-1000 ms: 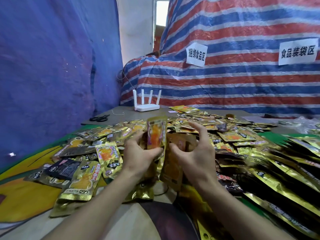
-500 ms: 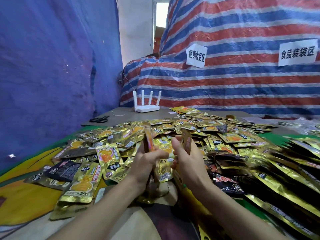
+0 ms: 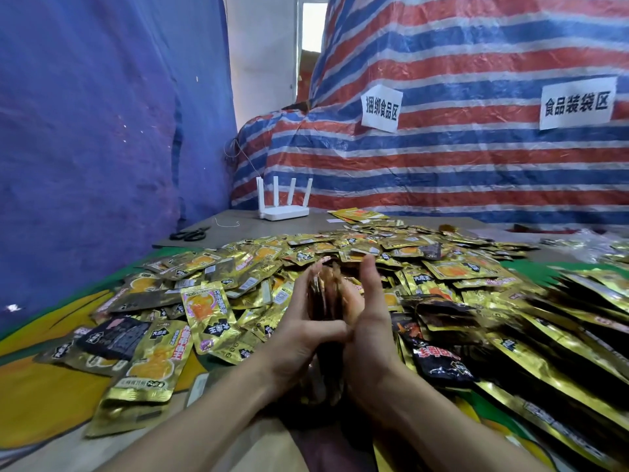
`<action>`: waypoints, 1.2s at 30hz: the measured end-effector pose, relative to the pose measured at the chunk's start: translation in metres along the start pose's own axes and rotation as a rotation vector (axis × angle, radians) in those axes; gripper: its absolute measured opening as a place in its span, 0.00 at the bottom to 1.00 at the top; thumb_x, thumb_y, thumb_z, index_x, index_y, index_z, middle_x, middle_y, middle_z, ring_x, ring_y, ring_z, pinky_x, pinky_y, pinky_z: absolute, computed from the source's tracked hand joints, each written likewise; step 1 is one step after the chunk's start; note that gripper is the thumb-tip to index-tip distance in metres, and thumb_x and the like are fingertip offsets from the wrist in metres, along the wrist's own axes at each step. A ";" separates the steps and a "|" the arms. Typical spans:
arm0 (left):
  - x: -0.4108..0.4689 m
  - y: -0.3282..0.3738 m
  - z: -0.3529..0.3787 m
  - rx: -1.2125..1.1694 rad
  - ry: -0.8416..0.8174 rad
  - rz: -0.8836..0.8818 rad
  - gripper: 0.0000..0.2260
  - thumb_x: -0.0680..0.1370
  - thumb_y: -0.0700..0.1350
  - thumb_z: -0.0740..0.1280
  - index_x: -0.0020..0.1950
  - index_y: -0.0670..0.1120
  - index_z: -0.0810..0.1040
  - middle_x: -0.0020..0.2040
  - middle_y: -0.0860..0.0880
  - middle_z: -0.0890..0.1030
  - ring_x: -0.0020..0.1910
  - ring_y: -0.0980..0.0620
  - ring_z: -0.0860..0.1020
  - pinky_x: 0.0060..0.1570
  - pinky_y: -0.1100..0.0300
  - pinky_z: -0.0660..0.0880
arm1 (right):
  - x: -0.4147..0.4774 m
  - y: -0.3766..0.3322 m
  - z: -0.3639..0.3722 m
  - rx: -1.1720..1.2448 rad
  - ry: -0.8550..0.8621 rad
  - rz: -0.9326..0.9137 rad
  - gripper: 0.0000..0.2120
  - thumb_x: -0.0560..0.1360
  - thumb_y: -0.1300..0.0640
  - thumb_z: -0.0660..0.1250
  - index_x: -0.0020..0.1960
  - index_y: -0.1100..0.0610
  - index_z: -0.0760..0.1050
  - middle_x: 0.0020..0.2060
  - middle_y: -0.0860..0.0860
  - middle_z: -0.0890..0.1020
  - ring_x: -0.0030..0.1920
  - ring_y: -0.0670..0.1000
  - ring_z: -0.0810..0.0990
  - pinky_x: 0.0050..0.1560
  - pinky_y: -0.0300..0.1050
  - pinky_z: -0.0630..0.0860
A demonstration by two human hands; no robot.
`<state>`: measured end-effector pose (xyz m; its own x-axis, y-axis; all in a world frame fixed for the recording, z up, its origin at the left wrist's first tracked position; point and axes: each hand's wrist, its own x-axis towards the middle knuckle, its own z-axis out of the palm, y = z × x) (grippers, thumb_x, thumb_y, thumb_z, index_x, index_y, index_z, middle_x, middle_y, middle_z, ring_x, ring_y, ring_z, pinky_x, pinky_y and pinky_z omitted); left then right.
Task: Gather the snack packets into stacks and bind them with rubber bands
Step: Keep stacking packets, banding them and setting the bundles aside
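1. You face a grey tabletop (image 3: pixel 238 229) with a green and yellow printed mat (image 3: pixel 51 386) laid over its near part. A blue woven tarp (image 3: pixel 102 131) hangs on your left, and a red, white and blue striped tarp (image 3: pixel 442 165) with two white paper signs (image 3: pixel 382 109) rises behind.
2. A broad heap of loose gold foil snack packets (image 3: pixel 459 267) covers the mat and spreads far to your right. A few black foil packets (image 3: pixel 439 362) are mixed in just beside your right wrist.
3. Your left hand (image 3: pixel 299 335) and right hand (image 3: pixel 371 335) stand upright, palms facing each other, in front of the heap.
4. Between the palms sits a small stack of dark and gold packets (image 3: pixel 323 298). It stands on edge and is blurred.
5. The fingers of both hands are straight and point upward, pressing flat against the two sides of the stack rather than curling round it.
6. Your left thumb lies across the near edge of the stack and touches the right hand.
7. One gold packet with an orange picture (image 3: pixel 207 315) lies face up just left of your left hand.
8. At the far edge of the table a white router with four upright antennas (image 3: pixel 284 207) stands, and a pair of black-handled scissors (image 3: pixel 190 234) lies to its left, well apart from the heap.
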<state>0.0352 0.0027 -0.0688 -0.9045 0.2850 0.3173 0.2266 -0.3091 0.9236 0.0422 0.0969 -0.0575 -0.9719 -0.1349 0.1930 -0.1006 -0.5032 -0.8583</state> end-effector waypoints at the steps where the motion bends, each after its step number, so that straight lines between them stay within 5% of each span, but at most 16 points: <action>1: 0.000 0.000 0.001 0.021 0.027 0.019 0.40 0.63 0.31 0.71 0.74 0.40 0.64 0.46 0.42 0.81 0.45 0.46 0.82 0.44 0.57 0.80 | 0.001 -0.002 -0.002 0.031 0.029 0.014 0.38 0.67 0.22 0.63 0.53 0.55 0.85 0.50 0.61 0.84 0.54 0.61 0.83 0.62 0.57 0.76; 3: -0.001 0.001 0.002 0.072 0.055 0.055 0.43 0.63 0.31 0.72 0.76 0.46 0.62 0.48 0.40 0.81 0.47 0.45 0.82 0.49 0.54 0.79 | 0.002 -0.008 -0.004 0.061 0.079 0.052 0.32 0.77 0.31 0.56 0.61 0.54 0.82 0.57 0.62 0.84 0.59 0.61 0.83 0.62 0.55 0.79; 6: -0.002 0.004 0.005 0.139 0.050 0.097 0.45 0.63 0.32 0.71 0.77 0.53 0.59 0.50 0.41 0.82 0.48 0.46 0.82 0.50 0.55 0.79 | -0.001 -0.015 -0.003 0.039 0.069 0.081 0.18 0.80 0.48 0.61 0.64 0.54 0.81 0.55 0.61 0.85 0.52 0.57 0.85 0.47 0.47 0.83; 10: -0.004 0.006 0.011 0.196 0.052 0.188 0.52 0.62 0.29 0.70 0.79 0.58 0.53 0.59 0.33 0.79 0.56 0.33 0.80 0.59 0.39 0.77 | -0.005 -0.022 -0.003 -0.021 -0.024 0.032 0.23 0.69 0.37 0.71 0.55 0.52 0.84 0.43 0.54 0.87 0.44 0.53 0.87 0.40 0.44 0.82; 14: -0.003 0.006 0.009 0.342 -0.005 0.263 0.52 0.64 0.30 0.72 0.78 0.65 0.56 0.59 0.35 0.77 0.57 0.39 0.81 0.60 0.42 0.78 | -0.004 -0.027 -0.003 -0.158 -0.103 0.067 0.14 0.73 0.41 0.71 0.34 0.48 0.84 0.34 0.46 0.83 0.38 0.45 0.84 0.43 0.42 0.77; 18: 0.001 0.005 0.007 0.396 -0.082 0.274 0.47 0.64 0.31 0.70 0.76 0.67 0.63 0.57 0.34 0.76 0.56 0.34 0.79 0.56 0.36 0.78 | -0.006 -0.035 -0.002 -0.082 -0.070 0.109 0.15 0.69 0.45 0.67 0.45 0.55 0.80 0.38 0.55 0.76 0.36 0.50 0.81 0.38 0.44 0.74; 20: 0.002 0.001 0.009 0.387 -0.038 0.316 0.44 0.64 0.31 0.69 0.72 0.67 0.67 0.57 0.38 0.78 0.57 0.39 0.80 0.53 0.46 0.80 | -0.007 -0.034 0.000 -0.065 -0.097 0.106 0.17 0.74 0.44 0.65 0.52 0.57 0.79 0.39 0.53 0.77 0.40 0.50 0.82 0.41 0.43 0.76; 23: 0.002 -0.001 0.012 0.360 0.053 0.363 0.39 0.64 0.32 0.65 0.61 0.73 0.73 0.52 0.58 0.82 0.52 0.59 0.81 0.49 0.65 0.78 | -0.008 -0.029 0.003 -0.058 -0.103 0.085 0.16 0.79 0.45 0.61 0.53 0.58 0.78 0.38 0.51 0.79 0.43 0.48 0.81 0.45 0.43 0.75; 28: -0.002 0.000 0.013 0.341 0.106 0.395 0.35 0.66 0.31 0.61 0.69 0.57 0.72 0.55 0.48 0.82 0.53 0.49 0.82 0.52 0.56 0.79 | -0.007 -0.021 0.006 -0.089 -0.054 0.083 0.13 0.80 0.49 0.60 0.51 0.58 0.78 0.36 0.50 0.79 0.43 0.48 0.81 0.48 0.44 0.74; 31: -0.002 0.000 0.015 0.398 0.127 0.404 0.32 0.66 0.33 0.62 0.63 0.62 0.76 0.56 0.56 0.82 0.56 0.53 0.81 0.57 0.56 0.78 | -0.006 -0.021 0.004 -0.088 -0.023 0.084 0.13 0.75 0.47 0.64 0.49 0.56 0.80 0.35 0.49 0.80 0.43 0.49 0.82 0.49 0.45 0.74; 33: -0.001 -0.001 0.016 0.421 0.122 0.401 0.29 0.66 0.34 0.62 0.56 0.65 0.78 0.46 0.55 0.82 0.47 0.57 0.80 0.47 0.59 0.78 | -0.005 -0.025 0.002 -0.132 -0.003 0.058 0.11 0.73 0.48 0.65 0.44 0.55 0.80 0.35 0.50 0.80 0.41 0.50 0.81 0.45 0.45 0.74; 36: -0.004 0.002 0.017 0.418 0.084 0.405 0.26 0.67 0.33 0.61 0.57 0.59 0.76 0.41 0.55 0.79 0.40 0.59 0.76 0.38 0.60 0.75 | -0.006 -0.037 -0.001 -0.338 0.088 -0.026 0.10 0.77 0.52 0.65 0.52 0.57 0.81 0.47 0.52 0.84 0.49 0.51 0.82 0.45 0.44 0.75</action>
<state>0.0450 0.0159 -0.0645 -0.7382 0.1405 0.6598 0.6675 0.0106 0.7445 0.0520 0.1175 -0.0273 -0.9813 -0.0440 0.1876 -0.1759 -0.1928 -0.9653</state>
